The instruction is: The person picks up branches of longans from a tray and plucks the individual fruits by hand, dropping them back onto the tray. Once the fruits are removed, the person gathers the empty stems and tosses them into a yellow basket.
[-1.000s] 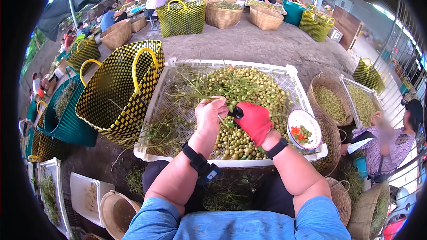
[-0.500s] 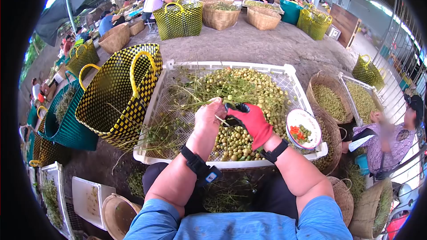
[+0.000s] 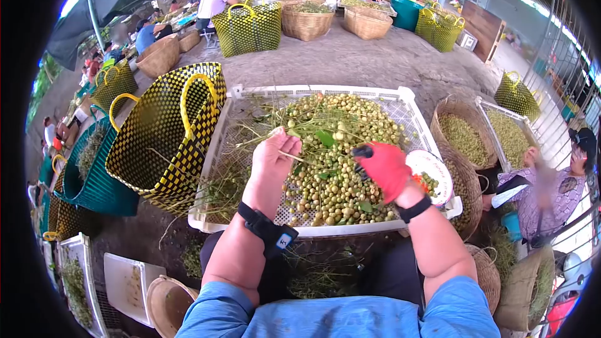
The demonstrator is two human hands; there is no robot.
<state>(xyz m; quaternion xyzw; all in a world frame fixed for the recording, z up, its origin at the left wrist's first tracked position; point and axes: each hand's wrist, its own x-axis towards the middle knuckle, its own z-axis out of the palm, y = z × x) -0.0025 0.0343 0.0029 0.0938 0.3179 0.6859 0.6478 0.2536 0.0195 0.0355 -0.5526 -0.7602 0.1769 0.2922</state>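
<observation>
A white perforated plastic tray (image 3: 410, 107) lies before me, heaped with small round yellow-green fruits (image 3: 341, 200). Thin green stems (image 3: 219, 188) are tangled along its left side. Over the tray's middle, my bare left hand (image 3: 274, 155) is closed, pinching a thin stem (image 3: 292, 157) between thumb and fingers. My right hand (image 3: 385, 170), in a red glove with black fingertips, hangs above the fruits on the right with its fingers curled together; whatever they hold is hidden. Beside it, a white bowl (image 3: 438, 172) with red and green bits is partly covered by the glove.
A yellow-and-black woven basket (image 3: 166, 131) stands left of the tray, a teal basket (image 3: 103, 181) beyond it. Wicker baskets of fruits (image 3: 462, 141) line the right, near a seated person (image 3: 541, 200). Other people and baskets are at the back.
My hands were together at the stems and have come apart. The right has moved right toward the bowl; the left has shifted slightly left, keeping a stem.
</observation>
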